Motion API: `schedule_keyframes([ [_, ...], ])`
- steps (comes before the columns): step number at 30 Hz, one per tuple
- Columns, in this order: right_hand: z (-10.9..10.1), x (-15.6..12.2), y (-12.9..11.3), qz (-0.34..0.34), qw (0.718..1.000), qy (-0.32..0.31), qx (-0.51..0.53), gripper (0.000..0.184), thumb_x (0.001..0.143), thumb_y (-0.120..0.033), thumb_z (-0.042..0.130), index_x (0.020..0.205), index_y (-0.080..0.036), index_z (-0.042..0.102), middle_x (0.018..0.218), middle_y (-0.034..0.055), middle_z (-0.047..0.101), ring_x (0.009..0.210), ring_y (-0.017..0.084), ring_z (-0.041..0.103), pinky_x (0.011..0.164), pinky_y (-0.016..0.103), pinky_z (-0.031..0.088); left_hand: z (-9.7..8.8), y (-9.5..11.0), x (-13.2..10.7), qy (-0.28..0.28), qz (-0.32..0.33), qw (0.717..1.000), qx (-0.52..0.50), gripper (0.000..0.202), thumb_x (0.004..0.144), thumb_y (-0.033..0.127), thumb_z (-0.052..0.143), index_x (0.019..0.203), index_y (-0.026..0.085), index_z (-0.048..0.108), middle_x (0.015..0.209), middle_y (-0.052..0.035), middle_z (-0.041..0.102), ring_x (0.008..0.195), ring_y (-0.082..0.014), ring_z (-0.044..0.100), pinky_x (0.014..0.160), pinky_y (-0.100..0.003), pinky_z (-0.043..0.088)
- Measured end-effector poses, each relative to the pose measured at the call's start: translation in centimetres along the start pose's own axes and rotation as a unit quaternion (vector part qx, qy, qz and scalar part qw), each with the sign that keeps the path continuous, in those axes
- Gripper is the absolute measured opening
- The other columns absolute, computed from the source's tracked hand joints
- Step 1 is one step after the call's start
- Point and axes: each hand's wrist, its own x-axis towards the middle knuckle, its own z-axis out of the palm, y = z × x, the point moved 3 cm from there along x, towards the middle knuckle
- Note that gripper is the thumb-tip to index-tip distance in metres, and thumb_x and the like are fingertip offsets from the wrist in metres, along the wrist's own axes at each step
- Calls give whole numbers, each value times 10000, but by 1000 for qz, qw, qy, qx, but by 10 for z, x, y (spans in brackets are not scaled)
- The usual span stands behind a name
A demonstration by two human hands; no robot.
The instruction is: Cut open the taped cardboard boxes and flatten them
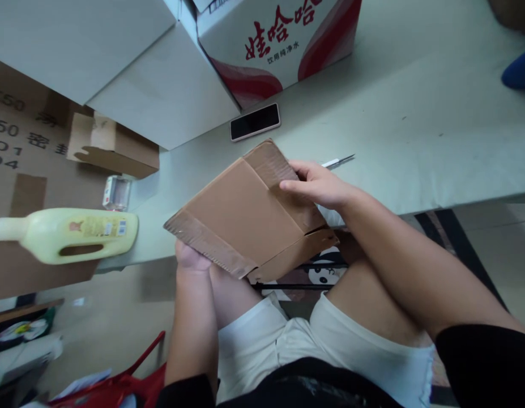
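Observation:
A brown cardboard box [245, 209], taped along two sides, is held tilted over my lap at the table's front edge. My left hand [192, 258] grips its lower left edge, with most of the fingers hidden beneath the cardboard. On the right side, my right hand [315, 184] is closed round the taped edge, its thumb lying on the top face. A narrow flap [298, 255] sticks out along the side nearest me. Just beyond my right hand, a pen-like tool [338, 162] with a white part and a dark thin tip lies on the table.
A phone [255, 122] lies before a white-and-red carton [283, 51] and large white boxes [160, 85]. To the left are a pale yellow jug [79, 235], a small clear container [116, 192] and a small cardboard box [118, 144]. Something blue [519, 71] is at far right.

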Motion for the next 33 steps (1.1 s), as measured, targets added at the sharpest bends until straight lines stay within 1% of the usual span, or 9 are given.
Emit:
schedule_keyframes([
  [4,-3,6,5,-36,996,82,3,670,785,-556,776,1335,-244,555,1118,43,734,1024,228,694,925,380,578,-2,-8,0,-61,-34,997,-12,742,666,831,725,1061,203,728,1148,-129,774,1348,-396,592,1017,-504,581],
  [8,-8,7,9,-12,989,149,14,892,809,-522,769,1551,-342,308,1070,4,737,837,179,704,783,332,600,-3,-19,12,0,-29,998,59,681,445,495,1006,994,221,712,921,-69,794,1072,-316,748,958,-433,612],
  [12,-21,9,8,1,973,227,44,659,841,-412,729,1437,-324,460,1026,-7,744,732,139,687,708,283,581,3,-13,39,34,48,998,37,553,520,420,988,953,216,710,946,-23,804,900,-209,752,875,-325,608],
  [14,-29,9,8,14,960,273,63,407,864,-371,681,1248,-272,592,1001,1,746,712,121,684,690,259,568,8,-3,56,43,105,994,-8,428,639,396,930,956,207,713,976,-16,801,1032,-218,736,936,-325,588],
  [17,-37,12,9,28,945,315,80,209,873,-381,649,1009,-223,654,892,0,722,658,101,657,645,232,543,14,6,82,39,94,992,-79,211,972,362,607,1032,184,705,1083,-29,790,1270,-213,651,1077,-358,530],
  [20,-33,18,15,54,951,290,93,296,826,-495,687,908,-215,640,836,-3,686,625,101,649,604,231,539,15,4,102,65,58,985,-148,368,1079,319,356,1099,181,696,1071,-18,794,1298,-172,630,1109,-344,503],
  [23,-20,26,22,86,968,229,64,413,733,-575,759,861,-213,609,768,-5,657,585,111,644,512,217,483,10,-7,114,75,48,981,-172,375,1076,314,339,1104,185,691,1015,-26,802,1290,-170,633,1116,-361,497],
  [27,2,34,28,113,981,160,5,457,687,-584,819,849,-206,619,683,-7,622,510,103,562,420,213,385,5,-19,123,37,73,986,-145,287,1017,378,482,1038,203,708,1045,-60,792,1275,-210,648,1131,-392,497],
  [33,16,38,38,181,962,205,-12,542,584,-575,905,879,-204,643,861,45,690,602,118,555,411,228,426,-1,-22,136,15,79,993,-88,315,803,498,768,1020,274,723,1293,-38,736,1361,-258,606,1124,-429,526],
])
